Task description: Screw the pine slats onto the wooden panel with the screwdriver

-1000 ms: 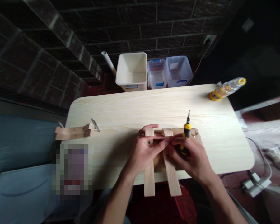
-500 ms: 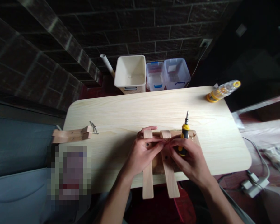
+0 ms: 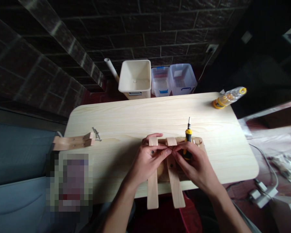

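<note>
A wooden assembly (image 3: 174, 191) of two long slats on a cross piece lies at the near edge of the pale wooden table (image 3: 135, 119); the slats hang over the edge toward me. My left hand (image 3: 149, 158) rests on the left slat, thumb and fingers pinched toward the middle. My right hand (image 3: 196, 166) is closed round a yellow and black screwdriver (image 3: 188, 137), whose tip points away from me. The fingertips of both hands meet between the slats, on something too small to make out.
A second wooden piece (image 3: 72, 142) lies at the table's left edge with loose screws (image 3: 96, 133) beside it. A clear bottle with a yellow cap (image 3: 226, 97) lies at the far right corner. Beyond the table stand a cream bin (image 3: 135, 77) and two clear storage boxes (image 3: 173, 79).
The hands and the screwdriver stay in nearly the same place on the assembly. The view has shifted slightly, so everything sits a little lower and further left.
</note>
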Motion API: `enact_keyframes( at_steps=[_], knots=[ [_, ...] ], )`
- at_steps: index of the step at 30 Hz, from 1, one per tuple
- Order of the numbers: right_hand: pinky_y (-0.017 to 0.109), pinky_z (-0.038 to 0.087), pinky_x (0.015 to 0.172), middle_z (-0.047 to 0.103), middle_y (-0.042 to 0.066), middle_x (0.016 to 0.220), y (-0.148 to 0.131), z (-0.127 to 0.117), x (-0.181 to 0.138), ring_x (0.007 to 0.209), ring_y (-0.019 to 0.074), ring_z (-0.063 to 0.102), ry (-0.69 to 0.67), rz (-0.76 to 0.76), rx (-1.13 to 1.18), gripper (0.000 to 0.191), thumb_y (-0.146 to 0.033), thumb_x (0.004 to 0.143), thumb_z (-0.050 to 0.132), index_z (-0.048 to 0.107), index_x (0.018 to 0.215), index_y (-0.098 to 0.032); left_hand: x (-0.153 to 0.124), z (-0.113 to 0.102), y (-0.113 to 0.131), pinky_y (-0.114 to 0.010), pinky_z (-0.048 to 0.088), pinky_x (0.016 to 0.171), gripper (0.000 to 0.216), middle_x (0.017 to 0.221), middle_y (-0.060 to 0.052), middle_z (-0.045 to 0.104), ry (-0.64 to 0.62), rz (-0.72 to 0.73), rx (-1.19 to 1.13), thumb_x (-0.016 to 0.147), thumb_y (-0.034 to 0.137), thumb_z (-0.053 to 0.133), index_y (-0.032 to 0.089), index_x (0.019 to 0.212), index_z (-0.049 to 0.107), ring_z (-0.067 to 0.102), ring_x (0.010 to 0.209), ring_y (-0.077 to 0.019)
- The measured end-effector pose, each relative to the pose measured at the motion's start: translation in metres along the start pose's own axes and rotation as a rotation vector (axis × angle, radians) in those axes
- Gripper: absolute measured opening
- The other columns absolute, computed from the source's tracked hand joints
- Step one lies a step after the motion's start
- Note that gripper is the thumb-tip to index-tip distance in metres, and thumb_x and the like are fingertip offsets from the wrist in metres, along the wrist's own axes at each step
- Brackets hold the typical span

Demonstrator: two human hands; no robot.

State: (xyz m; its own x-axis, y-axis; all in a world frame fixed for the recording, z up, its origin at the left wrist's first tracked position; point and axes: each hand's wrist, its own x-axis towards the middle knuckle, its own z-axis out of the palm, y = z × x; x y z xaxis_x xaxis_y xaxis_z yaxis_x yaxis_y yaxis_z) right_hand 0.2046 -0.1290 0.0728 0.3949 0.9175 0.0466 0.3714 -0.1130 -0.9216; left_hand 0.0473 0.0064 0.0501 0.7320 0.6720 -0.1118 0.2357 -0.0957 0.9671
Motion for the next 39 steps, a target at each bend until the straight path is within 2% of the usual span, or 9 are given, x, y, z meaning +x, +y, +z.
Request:
enact_keyframes(
  at_steps=[12, 23, 32, 39],
  knots=[
    [0.03, 0.049, 0.076, 0.069, 0.0, 0.091, -0.009, 0.001, 0.004, 0.083, 0.0168, 0.063, 0.002, 0.092, 0.022, 0.005, -0.023, 0.102, 0.063, 0.064, 0.097, -0.025, 0.0, 0.001, -0.003, -0.046, 0.04, 0.127, 0.018, 0.149, -0.007, 0.061, -0.001, -0.004, 0.006, 0.097, 0.044, 0.076, 0.031, 0.102, 0.087, 0.061, 0.137, -0.028],
    [0.029, 0.05, 0.065, 0.066, 0.001, 0.086, -0.01, 0.003, 0.006, 0.079, 0.0186, 0.064, 0.021, 0.209, 0.115, 0.008, -0.025, 0.097, 0.066, 0.058, 0.095, -0.024, 0.002, 0.001, -0.003, -0.044, 0.048, 0.122, 0.019, 0.149, -0.007, 0.061, -0.01, -0.004, -0.005, 0.096, 0.045, 0.076, 0.031, 0.103, 0.088, 0.062, 0.136, -0.0289],
    [0.028, 0.048, 0.069, 0.064, -0.001, 0.087, -0.013, 0.001, 0.008, 0.078, 0.0163, 0.06, 0.028, 0.18, 0.069, 0.006, -0.025, 0.099, 0.064, 0.059, 0.096, -0.024, 0.002, 0.001, -0.002, -0.044, 0.048, 0.122, 0.018, 0.15, -0.006, 0.061, -0.026, 0.001, -0.012, 0.095, 0.045, 0.077, 0.032, 0.104, 0.088, 0.06, 0.138, -0.0287],
    [0.027, 0.048, 0.064, 0.065, -0.001, 0.086, -0.013, -0.001, 0.008, 0.077, 0.0161, 0.061, 0.009, 0.201, 0.09, 0.007, -0.027, 0.099, 0.065, 0.058, 0.098, -0.024, 0.003, 0.0, -0.002, -0.042, 0.05, 0.12, 0.018, 0.149, -0.006, 0.062, -0.03, -0.006, -0.025, 0.095, 0.045, 0.078, 0.033, 0.104, 0.088, 0.062, 0.137, -0.0281]
  ],
)
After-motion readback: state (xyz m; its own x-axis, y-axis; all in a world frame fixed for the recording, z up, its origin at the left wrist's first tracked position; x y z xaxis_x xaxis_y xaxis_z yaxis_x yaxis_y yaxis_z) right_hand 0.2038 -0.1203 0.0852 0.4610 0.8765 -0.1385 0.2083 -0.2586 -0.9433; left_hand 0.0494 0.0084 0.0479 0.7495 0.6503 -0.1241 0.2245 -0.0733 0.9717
